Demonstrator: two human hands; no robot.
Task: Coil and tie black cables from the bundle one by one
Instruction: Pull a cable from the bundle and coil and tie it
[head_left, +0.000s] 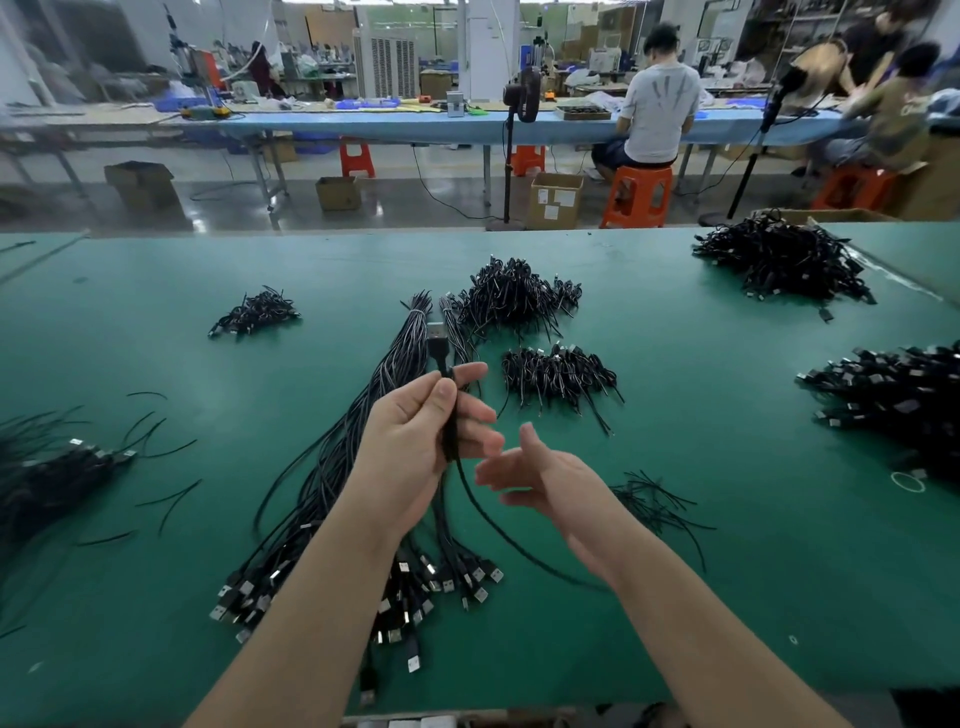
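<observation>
Hands over green table (156, 364), left (415, 441) gripping cable (451, 415), right (535, 478) open, empty.

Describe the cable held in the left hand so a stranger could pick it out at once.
Start at the green table mat, then find the long untied bundle of black cables at its middle. Just above it, the left hand pinches one black cable. It alone is lifted, its silver USB plug pointing up.

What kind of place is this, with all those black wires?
Probably a cable factory workshop. Heaps of tied cables lie on a long green table, the left hand holds one cable, and workers on orange stools sit at benches behind.
</observation>
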